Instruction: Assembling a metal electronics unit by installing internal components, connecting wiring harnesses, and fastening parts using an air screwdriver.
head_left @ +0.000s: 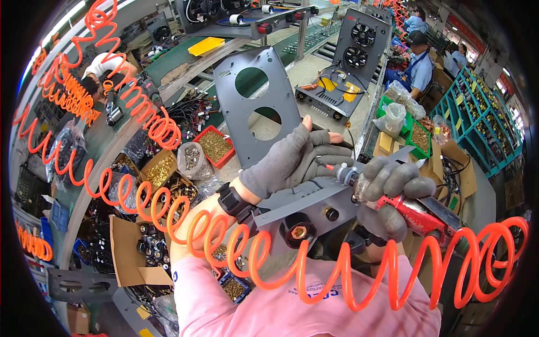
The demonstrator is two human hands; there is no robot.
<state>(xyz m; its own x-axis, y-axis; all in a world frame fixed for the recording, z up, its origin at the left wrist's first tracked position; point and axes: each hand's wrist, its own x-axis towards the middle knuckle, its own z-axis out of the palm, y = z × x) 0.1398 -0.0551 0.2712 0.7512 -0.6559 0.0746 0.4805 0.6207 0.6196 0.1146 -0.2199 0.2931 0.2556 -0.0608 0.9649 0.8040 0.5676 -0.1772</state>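
One hand, the right hand (387,188), is clamped on a red driver (412,216) at four o'clock from the spread left hand (295,160), with a grey housing (306,205) at the left hand's six o'clock.

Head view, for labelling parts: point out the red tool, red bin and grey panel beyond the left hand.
Red tool (414,214): head view, red casing.
Red bin (227,159): head view, side wall.
Grey panel (238,113): head view, beside lower hole.

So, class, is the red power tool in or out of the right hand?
In: the gloved right hand is wrapped around the red power tool.
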